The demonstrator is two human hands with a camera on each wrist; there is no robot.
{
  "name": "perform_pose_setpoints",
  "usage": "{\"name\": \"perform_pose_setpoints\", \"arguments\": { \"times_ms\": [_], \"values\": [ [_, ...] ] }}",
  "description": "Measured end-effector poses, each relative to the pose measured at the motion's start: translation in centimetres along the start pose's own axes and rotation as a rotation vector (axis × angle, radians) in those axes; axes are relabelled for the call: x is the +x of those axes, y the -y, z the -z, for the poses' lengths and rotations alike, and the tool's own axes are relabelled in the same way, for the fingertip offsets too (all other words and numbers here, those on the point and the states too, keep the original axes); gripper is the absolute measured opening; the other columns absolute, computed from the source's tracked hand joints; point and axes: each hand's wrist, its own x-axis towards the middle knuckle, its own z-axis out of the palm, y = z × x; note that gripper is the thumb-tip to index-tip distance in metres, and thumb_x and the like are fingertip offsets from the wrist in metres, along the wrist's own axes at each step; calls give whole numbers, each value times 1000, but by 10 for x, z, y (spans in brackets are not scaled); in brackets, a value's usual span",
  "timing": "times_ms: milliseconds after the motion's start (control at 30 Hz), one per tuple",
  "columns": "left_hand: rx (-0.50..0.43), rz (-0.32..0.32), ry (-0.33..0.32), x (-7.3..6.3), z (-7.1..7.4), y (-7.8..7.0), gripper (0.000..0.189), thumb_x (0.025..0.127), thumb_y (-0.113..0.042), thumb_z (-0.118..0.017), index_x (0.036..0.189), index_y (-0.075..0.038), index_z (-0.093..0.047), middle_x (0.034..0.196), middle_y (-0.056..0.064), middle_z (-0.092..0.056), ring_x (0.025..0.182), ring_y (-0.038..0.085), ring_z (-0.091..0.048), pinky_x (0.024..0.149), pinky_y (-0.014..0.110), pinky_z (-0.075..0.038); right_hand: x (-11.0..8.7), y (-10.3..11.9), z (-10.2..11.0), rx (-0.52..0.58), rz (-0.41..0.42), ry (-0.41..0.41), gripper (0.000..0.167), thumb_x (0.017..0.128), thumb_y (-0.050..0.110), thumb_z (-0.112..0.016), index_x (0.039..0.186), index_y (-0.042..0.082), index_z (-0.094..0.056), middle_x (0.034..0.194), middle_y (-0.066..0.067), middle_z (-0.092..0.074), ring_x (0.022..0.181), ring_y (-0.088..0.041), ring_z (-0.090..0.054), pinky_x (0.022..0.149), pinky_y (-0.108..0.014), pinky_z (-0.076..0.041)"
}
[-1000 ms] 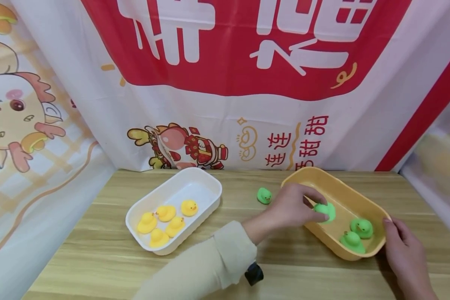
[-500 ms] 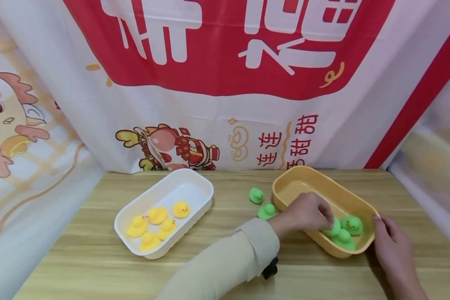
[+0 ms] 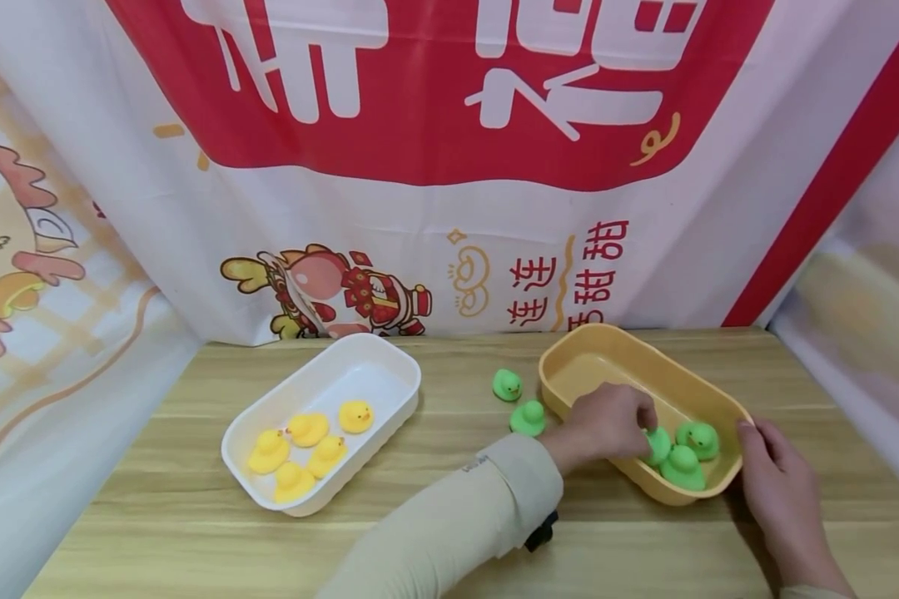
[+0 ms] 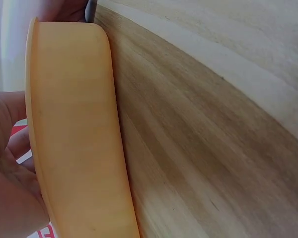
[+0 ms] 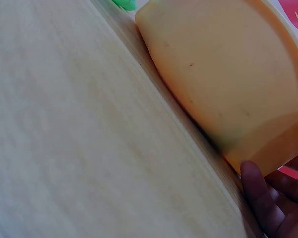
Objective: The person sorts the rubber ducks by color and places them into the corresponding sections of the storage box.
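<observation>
My left hand [image 3: 610, 420] reaches over the near wall of an orange plastic tub [image 3: 599, 366]. Its fingertips pinch a green rubber duck [image 3: 658, 447] inside, partly hidden by the fingers. Two more green ducks lie beside that one, a nearer duck [image 3: 682, 468] and a farther duck [image 3: 698, 439]. At the tub's right end my right hand [image 3: 781, 487] grips the rim. The right wrist view has the thumb [image 5: 253, 191] against the tub's outer wall [image 5: 228, 84]. In the left wrist view the tub's side [image 4: 77, 124] stands between the left hand [image 4: 10, 163] and the table.
On the wooden table [image 3: 270, 549], two green ducks sit left of the tub, one farther duck [image 3: 507, 385] and one nearer duck [image 3: 528, 418]. A white plastic tub [image 3: 367, 366] at the left holds several yellow ducks [image 3: 307, 430]. A printed cloth [image 3: 449, 249] hangs behind the table.
My left hand has lowered the green duck into the orange tub, beside the two others. The nearer green duck on the table, hidden before, now shows. The right hand keeps its grip.
</observation>
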Motion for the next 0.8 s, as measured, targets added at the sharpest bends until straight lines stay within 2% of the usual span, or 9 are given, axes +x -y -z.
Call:
{"name": "perform_pose_setpoints", "arguments": {
  "times_ms": [100, 233, 400, 633, 800],
  "values": [
    [41, -18, 14, 1, -1, 0, 17, 84, -24, -87, 96, -31, -78, 93, -21, -67, 84, -2, -56, 71, 19, -43, 1, 0, 0, -4, 5, -4, 67, 112, 57, -34, 165, 16, -42, 170, -19, -41, 155, -42, -36, 132, -55, -26],
    [34, -29, 18, 2, -1, 0, 16, 85, -19, -85, 96, -30, -79, 94, -20, -69, 86, -2, -57, 71, 18, -44, 0, 0, 0, -3, 3, -3, 68, 112, 57, -34, 165, 15, -43, 170, -19, -41, 155, -41, -37, 132, -57, -27],
    [-20, 4, 7, 2, 1, 2, 17, 82, -16, -86, 92, -27, -79, 92, -18, -68, 84, -1, -57, 70, 17, -46, 0, 1, 1, -1, 7, 10, 68, 113, 57, -33, 166, 15, -40, 171, -20, -38, 157, -43, -33, 132, -59, -25],
    [27, 7, 15, 2, -1, 2, 17, 82, -23, -88, 94, -30, -79, 90, -21, -67, 82, 0, -57, 70, 20, -45, -2, 4, 0, 10, -12, -2, 66, 113, 55, -33, 165, 15, -42, 171, -18, -40, 156, -40, -36, 133, -55, -26],
    [9, 16, 6, 1, -1, 2, 21, 82, -23, -88, 100, -29, -79, 91, -20, -67, 82, 0, -57, 73, 20, -45, -2, 4, 0, 13, -11, -2, 66, 113, 55, -34, 165, 15, -42, 171, -18, -40, 157, -40, -35, 133, -55, -26]
  ]
}}
